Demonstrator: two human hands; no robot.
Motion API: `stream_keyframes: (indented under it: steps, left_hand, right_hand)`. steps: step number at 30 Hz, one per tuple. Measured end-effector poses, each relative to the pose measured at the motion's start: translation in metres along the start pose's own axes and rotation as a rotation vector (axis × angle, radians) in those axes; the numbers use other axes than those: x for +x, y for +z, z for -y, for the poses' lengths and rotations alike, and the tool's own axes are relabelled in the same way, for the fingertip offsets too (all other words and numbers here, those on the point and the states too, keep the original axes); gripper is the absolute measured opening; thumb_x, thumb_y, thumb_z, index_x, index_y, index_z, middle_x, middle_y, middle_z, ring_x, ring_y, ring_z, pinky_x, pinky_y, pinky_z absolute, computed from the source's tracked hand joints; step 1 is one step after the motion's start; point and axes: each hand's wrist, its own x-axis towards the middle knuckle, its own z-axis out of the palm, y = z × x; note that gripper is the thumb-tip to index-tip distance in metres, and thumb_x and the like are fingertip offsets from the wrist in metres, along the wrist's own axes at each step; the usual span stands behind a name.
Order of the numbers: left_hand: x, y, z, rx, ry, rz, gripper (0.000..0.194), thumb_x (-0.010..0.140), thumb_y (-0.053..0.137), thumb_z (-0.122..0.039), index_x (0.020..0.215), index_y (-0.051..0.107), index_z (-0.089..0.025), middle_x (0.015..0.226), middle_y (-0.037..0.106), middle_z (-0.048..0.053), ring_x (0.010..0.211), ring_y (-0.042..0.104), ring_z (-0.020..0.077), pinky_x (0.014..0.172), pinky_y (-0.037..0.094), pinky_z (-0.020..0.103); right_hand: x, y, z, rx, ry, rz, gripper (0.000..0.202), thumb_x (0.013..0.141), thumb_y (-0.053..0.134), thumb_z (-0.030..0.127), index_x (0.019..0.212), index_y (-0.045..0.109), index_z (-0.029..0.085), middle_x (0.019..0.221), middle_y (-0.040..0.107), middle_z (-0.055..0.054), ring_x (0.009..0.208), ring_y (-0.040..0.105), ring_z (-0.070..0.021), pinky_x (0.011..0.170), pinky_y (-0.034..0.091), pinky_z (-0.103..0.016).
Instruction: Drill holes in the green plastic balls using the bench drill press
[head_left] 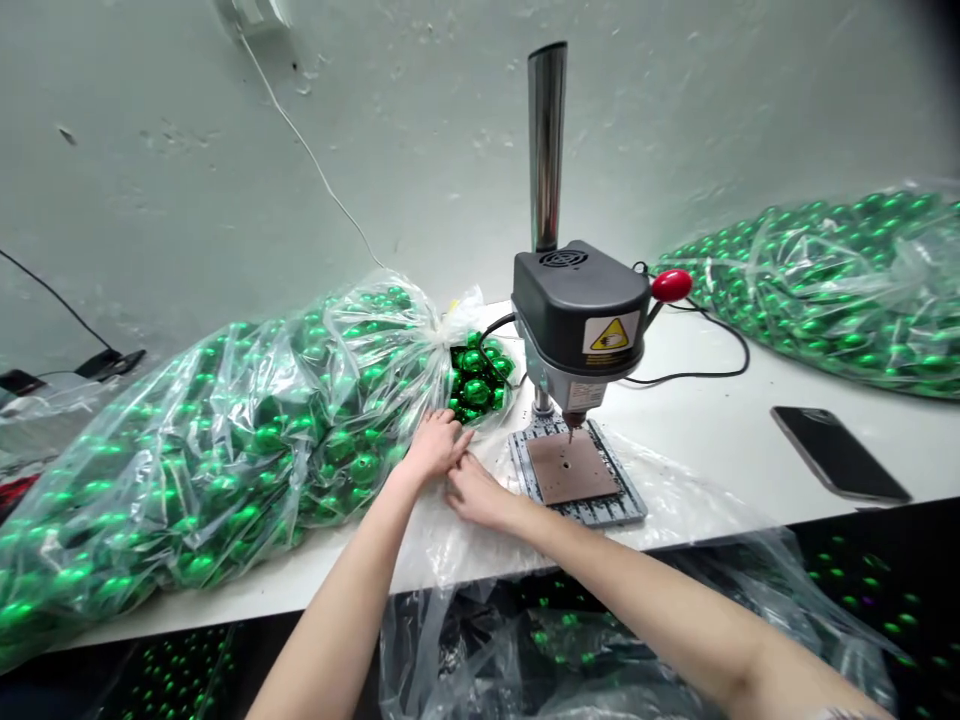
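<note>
A large clear plastic bag (300, 370) full of shiny green balls lies on its side on the table, gathered near its right end. Just past the gather, loose green balls (476, 385) show in its mouth. At the lower edge of that mouth my left hand (436, 445) has its fingers curled on the plastic. My right hand (478, 490) meets it from the right, its fingertips bent against the film and touching the left hand. What lies under the fingers is partly hidden. Right of my hands stands a small bench drill press (581, 310) with a brown plate (574, 467) on its base.
A red-knobbed lever (671, 286) juts from the drill's right side, and a black cable loops behind it. Another bag of green balls (832, 290) lies at the back right. A phone (840, 452) rests near the table's front edge. Loose clear plastic (465, 640) hangs over that edge.
</note>
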Motion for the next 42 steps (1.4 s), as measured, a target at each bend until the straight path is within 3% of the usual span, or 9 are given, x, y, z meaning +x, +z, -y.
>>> stream_keyframes:
  steps: [4, 6, 11, 14, 18, 24, 28, 31, 42]
  left_hand:
    - [-0.014, 0.016, 0.000, 0.167, -0.016, -0.087, 0.040, 0.102, 0.045, -0.036, 0.089, 0.076, -0.015, 0.114, 0.067, 0.016, 0.118, 0.058, 0.0323, 0.108, 0.041, 0.050]
    - [-0.012, 0.019, -0.010, 0.190, -0.055, -0.183, 0.038, 0.101, 0.047, -0.038, 0.090, 0.075, -0.015, 0.109, 0.067, 0.016, 0.117, 0.056, 0.0344, 0.102, 0.043, 0.050]
    - [0.033, 0.008, -0.042, 0.067, -0.076, -0.373, 0.031, 0.100, 0.051, -0.039, 0.109, 0.068, -0.015, 0.111, 0.064, 0.017, 0.114, 0.054, 0.0330, 0.095, 0.045, 0.043]
    - [0.067, 0.004, -0.050, -0.036, -0.198, -0.291, 0.033, 0.092, 0.065, -0.031, 0.123, 0.064, -0.018, 0.120, 0.061, 0.017, 0.113, 0.055, 0.0331, 0.090, 0.046, 0.041]
    - [0.080, 0.000, -0.049, -0.117, -0.295, -0.272, 0.036, 0.085, 0.069, -0.019, 0.122, 0.064, -0.019, 0.117, 0.060, 0.016, 0.110, 0.057, 0.0326, 0.092, 0.046, 0.043]
    - [0.028, -0.013, -0.074, -0.991, -0.383, -0.804, 0.039, 0.088, 0.069, -0.034, 0.124, 0.062, -0.024, 0.114, 0.063, 0.008, 0.106, 0.061, 0.0239, 0.097, 0.049, 0.039]
    - [-0.012, -0.017, -0.111, -1.969, -0.592, -0.418, 0.046, 0.088, 0.070, -0.036, 0.130, 0.056, -0.025, 0.104, 0.069, 0.007, 0.087, 0.070, 0.0197, 0.083, 0.058, 0.035]
    - [-0.028, -0.019, -0.133, -2.326, -0.754, -0.249, 0.035, 0.092, 0.064, -0.024, 0.125, 0.057, -0.018, 0.105, 0.071, 0.011, 0.095, 0.073, 0.0222, 0.084, 0.061, 0.035]
    - [-0.035, 0.005, -0.144, -2.273, -0.681, -0.166, 0.033, 0.084, 0.076, -0.033, 0.108, 0.064, -0.014, 0.100, 0.075, 0.011, 0.084, 0.072, 0.0182, 0.078, 0.059, 0.030]
  right_hand:
    - [-0.067, -0.079, -0.001, 0.248, -0.263, 0.262, 0.020, 0.084, 0.077, 0.020, 0.104, 0.078, 0.022, 0.101, 0.079, -0.002, 0.094, 0.074, -0.0140, 0.086, 0.060, -0.024]
    - [-0.089, -0.135, 0.001, 0.360, -0.289, 0.189, 0.019, 0.094, 0.065, 0.023, 0.109, 0.077, 0.022, 0.097, 0.080, -0.002, 0.088, 0.076, -0.0127, 0.079, 0.061, -0.023]
    - [-0.082, -0.260, 0.000, 0.584, -0.394, -0.907, 0.018, 0.090, 0.069, 0.018, 0.099, 0.079, 0.030, 0.082, 0.077, 0.002, 0.066, 0.073, -0.0157, 0.058, 0.061, -0.031]
    - [-0.056, -0.293, -0.012, 0.439, -0.299, -1.084, 0.010, 0.089, 0.072, 0.027, 0.094, 0.080, 0.031, 0.082, 0.075, -0.001, 0.071, 0.071, -0.0173, 0.061, 0.058, -0.034]
    - [-0.029, -0.298, -0.036, 0.267, -0.123, -0.967, 0.016, 0.090, 0.071, 0.035, 0.101, 0.076, 0.025, 0.104, 0.072, -0.005, 0.082, 0.066, -0.0132, 0.071, 0.055, -0.029]
    - [-0.018, -0.289, -0.041, 0.496, -0.110, -0.716, 0.030, 0.091, 0.068, 0.047, 0.077, 0.072, 0.021, 0.074, 0.069, -0.001, 0.065, 0.064, -0.0107, 0.060, 0.053, -0.025]
    - [-0.015, -0.290, -0.030, 0.579, -0.112, -0.684, 0.034, 0.089, 0.072, 0.042, 0.063, 0.066, 0.021, 0.060, 0.063, 0.001, 0.054, 0.060, -0.0093, 0.053, 0.049, -0.023]
    - [-0.014, -0.292, -0.026, 0.608, -0.103, -0.681, 0.035, 0.090, 0.072, 0.041, 0.062, 0.064, 0.022, 0.056, 0.061, 0.002, 0.049, 0.057, -0.0093, 0.050, 0.047, -0.023]
    - [-0.017, -0.297, -0.026, 0.695, -0.014, -0.599, 0.034, 0.089, 0.071, 0.044, 0.064, 0.061, 0.023, 0.059, 0.061, 0.001, 0.050, 0.056, -0.0119, 0.050, 0.048, -0.025]
